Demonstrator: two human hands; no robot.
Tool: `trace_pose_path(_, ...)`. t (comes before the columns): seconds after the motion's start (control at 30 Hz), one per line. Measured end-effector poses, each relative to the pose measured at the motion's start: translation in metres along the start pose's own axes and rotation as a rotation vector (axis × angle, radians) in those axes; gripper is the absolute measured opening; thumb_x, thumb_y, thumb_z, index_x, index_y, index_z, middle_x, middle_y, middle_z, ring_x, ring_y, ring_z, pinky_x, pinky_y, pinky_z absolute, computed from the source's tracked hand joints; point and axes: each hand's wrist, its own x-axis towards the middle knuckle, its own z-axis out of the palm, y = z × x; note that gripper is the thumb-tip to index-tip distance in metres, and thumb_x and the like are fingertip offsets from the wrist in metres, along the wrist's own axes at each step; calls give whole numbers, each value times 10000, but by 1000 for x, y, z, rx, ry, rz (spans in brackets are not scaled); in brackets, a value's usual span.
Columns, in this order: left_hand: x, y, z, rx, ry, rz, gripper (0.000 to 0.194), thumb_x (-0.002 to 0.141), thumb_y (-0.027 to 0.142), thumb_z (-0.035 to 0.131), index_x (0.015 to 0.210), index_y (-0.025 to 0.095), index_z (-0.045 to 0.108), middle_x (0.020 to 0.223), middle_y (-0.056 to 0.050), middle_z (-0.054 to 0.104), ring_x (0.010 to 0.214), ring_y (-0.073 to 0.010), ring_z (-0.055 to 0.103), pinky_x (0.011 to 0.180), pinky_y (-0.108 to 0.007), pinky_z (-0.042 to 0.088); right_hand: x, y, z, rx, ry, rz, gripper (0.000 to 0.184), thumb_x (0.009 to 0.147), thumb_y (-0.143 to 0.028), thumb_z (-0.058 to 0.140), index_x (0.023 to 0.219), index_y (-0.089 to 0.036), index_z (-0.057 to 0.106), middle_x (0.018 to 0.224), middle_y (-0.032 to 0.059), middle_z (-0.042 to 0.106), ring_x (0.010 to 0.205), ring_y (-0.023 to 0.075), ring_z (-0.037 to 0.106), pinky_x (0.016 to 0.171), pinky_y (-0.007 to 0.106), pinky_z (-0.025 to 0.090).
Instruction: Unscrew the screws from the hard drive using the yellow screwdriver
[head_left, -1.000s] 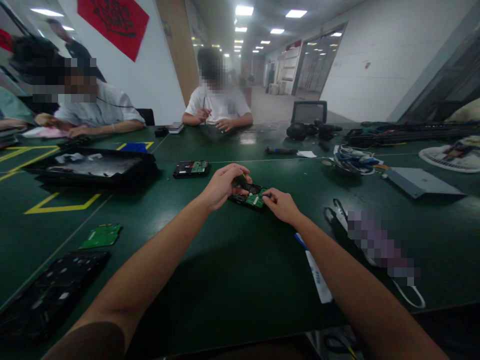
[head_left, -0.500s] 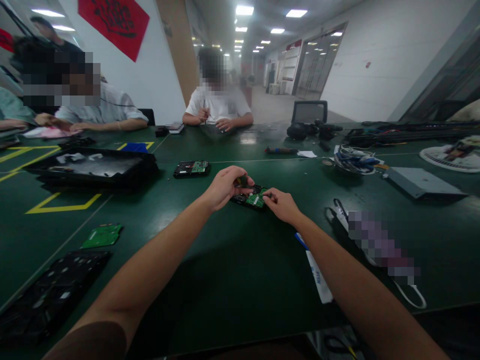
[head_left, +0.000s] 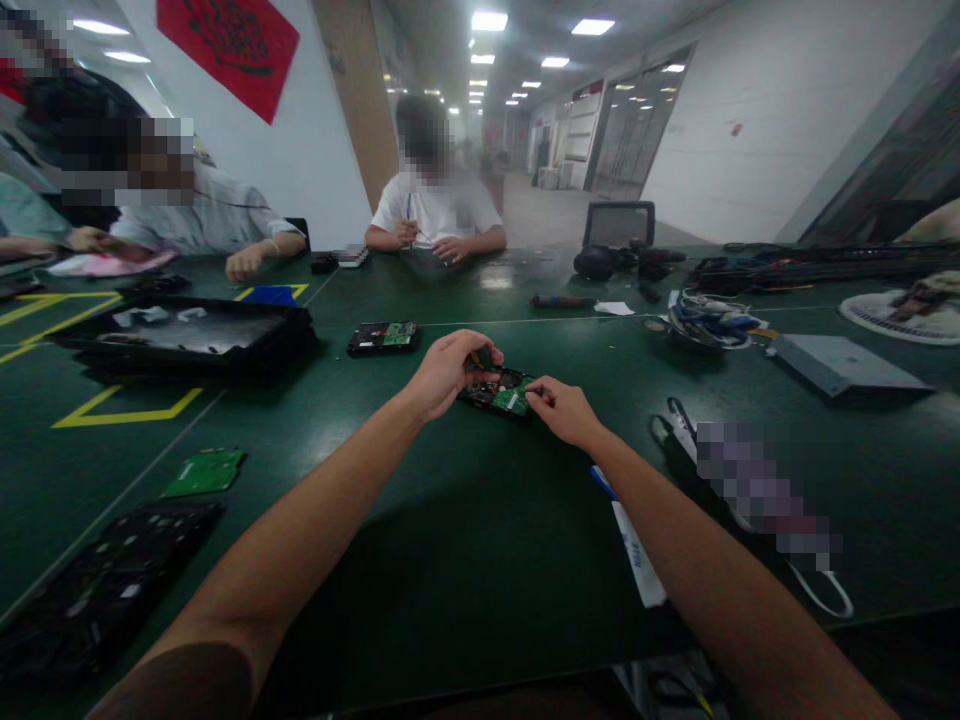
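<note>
In the middle of the table lies a hard drive, its green circuit board facing up. My left hand is over its left part, fingers closed around a short dark-and-yellow tool handle; the tool's lower end is hidden by the fingers. At the drive's right edge my right hand is closed, thumb and forefinger pinched at the corner of the board. Whether a small part is between those fingertips I cannot tell. Another hard drive with a green board lies beyond my left hand.
Left are a stack of black trays, a loose green circuit board and a black panel. Right are a white-and-blue packet, a strap, a grey metal box and bundled cables. Co-workers sit across the table.
My left hand and the tool handle have shifted very slightly; my right hand stays at the drive's edge. The co-worker at left has moved one hand rightward onto the table.
</note>
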Motion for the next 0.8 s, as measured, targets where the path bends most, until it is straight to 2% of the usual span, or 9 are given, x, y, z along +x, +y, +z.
trace_pose_path(0.1,1,-1,-1,122,52,76,226,868,354,650,864,144,733,1001,-106,695,939,-212,633,666,-280,553,0,-1,-1,-7,-5,-1,277,986,-405,559,1149,-222,686,725,-18,663,653,149,583,629,285,376)
trace_pose_path(0.17,0,-1,-1,136,17,70,243,879,354,637,907,139,748,993,-111,697,921,-212,633,644,-274,538,0,0,-1,-8,-4,6,277,986,-407,561,1155,-225,685,752,-15,676,659,147,587,631,286,383)
trace_pose_path(0.3,-2,0,2,17,-63,-6,215,878,330,639,985,149,684,891,-106,704,883,-231,662,656,-324,557,1,1,0,2,0,19,283,981,-419,568,1155,-229,684,763,-17,677,657,147,590,622,286,388)
trace_pose_path(0.4,-1,-1,2,-4,10,8,162,864,330,655,921,182,624,914,-93,702,919,-239,665,667,-336,567,1,2,1,14,-4,20,290,983,-430,564,1157,-230,683,743,-20,669,648,148,583,614,286,383)
trace_pose_path(0.5,0,1,1,91,70,72,140,838,323,672,840,191,625,961,-69,677,930,-212,627,642,-286,546,0,2,1,24,-14,21,293,988,-434,559,1159,-230,683,735,-21,667,645,147,579,616,285,383)
trace_pose_path(0.57,-1,3,1,146,47,87,131,822,316,682,824,189,650,966,-59,665,912,-198,611,630,-264,530,1,3,1,28,-17,25,293,989,-433,559,1162,-231,682,743,-19,670,648,145,581,616,283,385)
trace_pose_path(0.7,-5,5,4,105,-68,8,149,837,310,667,902,176,669,902,-74,686,833,-201,636,594,-274,520,1,3,2,14,-1,26,279,982,-420,570,1148,-228,685,733,-21,662,646,146,575,615,283,379)
trace_pose_path(0.8,-6,4,6,29,-63,-10,138,857,301,650,919,179,633,891,-92,703,854,-220,661,603,-298,542,1,4,2,11,0,24,278,981,-412,568,1153,-226,683,721,-25,656,642,147,570,615,286,375)
